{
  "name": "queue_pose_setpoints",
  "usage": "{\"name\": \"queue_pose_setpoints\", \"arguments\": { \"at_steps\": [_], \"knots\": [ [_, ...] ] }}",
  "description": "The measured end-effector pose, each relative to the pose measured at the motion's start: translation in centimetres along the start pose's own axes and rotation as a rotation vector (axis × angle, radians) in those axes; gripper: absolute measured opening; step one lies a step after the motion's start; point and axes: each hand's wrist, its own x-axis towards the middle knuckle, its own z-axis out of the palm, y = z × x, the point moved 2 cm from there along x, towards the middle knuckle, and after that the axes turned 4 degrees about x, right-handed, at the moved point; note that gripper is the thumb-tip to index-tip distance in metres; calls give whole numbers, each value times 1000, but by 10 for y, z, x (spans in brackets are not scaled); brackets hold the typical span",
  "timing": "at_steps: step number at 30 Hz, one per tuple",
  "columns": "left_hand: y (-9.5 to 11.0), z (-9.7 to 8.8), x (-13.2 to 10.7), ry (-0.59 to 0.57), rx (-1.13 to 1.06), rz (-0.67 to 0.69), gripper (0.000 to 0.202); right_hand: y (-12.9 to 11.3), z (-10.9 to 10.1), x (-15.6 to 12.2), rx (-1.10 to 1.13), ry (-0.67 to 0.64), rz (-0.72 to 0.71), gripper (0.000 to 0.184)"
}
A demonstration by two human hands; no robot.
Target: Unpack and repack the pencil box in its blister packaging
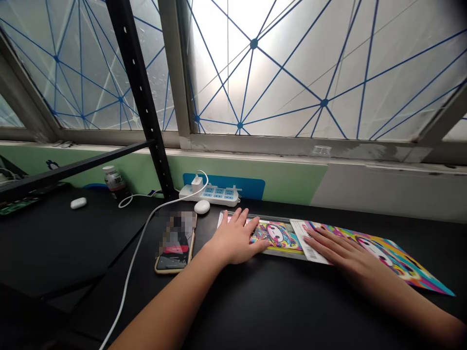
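Super loud rainbow cartoon package [275, 235] with a white barcode panel [300, 235], lying on a black surface [273, 306] below a blue-lined window [292, 87]. Left hand [233, 239] is spread out on it, right hand [341, 249] flat, fingers together. White power strip [216, 195] by the wall [288, 180].

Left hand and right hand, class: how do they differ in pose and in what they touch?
The left hand has its fingers fanned out, thumb apart; the right hand's fingers lie closer together.
The left hand's fingers point mostly toward the window, while the right hand's point leftward.
The left hand rests on the cartoon-printed panel; the right hand rests on the colourful sheet.
Both are bare and palm down.
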Motion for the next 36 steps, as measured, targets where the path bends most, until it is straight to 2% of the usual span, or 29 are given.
{"name": "queue_pose_setpoints", "arguments": {
  "at_steps": [5,10,12,15,18,21,24,27,31,36],
  "knots": [
    [-11,-5,1,-12,-22,-8,85,11,-2,-8,-33,47,27,65],
    [-20,-6,3,3,-19,-33,84,33,-7,-18,13,171,181,67],
    [-21,-5,3,17,-10,-33,84,32,-16,-18,45,233,240,70],
    [-21,-2,3,50,3,-28,80,3,-33,-10,55,279,226,76],
    [-19,2,5,98,22,-32,73,-54,-47,3,-5,278,93,79],
    [-15,5,7,155,52,-26,62,-116,-47,14,-10,181,-115,84],
    [-10,6,7,186,65,-10,55,-158,-34,26,67,27,-223,77],
    [-5,6,5,202,76,-1,50,-173,-20,50,145,-66,-162,62],
    [2,7,3,216,93,14,48,-168,-17,85,326,-176,-75,50],
    [4,7,4,222,99,22,48,-160,-19,95,489,-155,-38,44]
  ]
}}
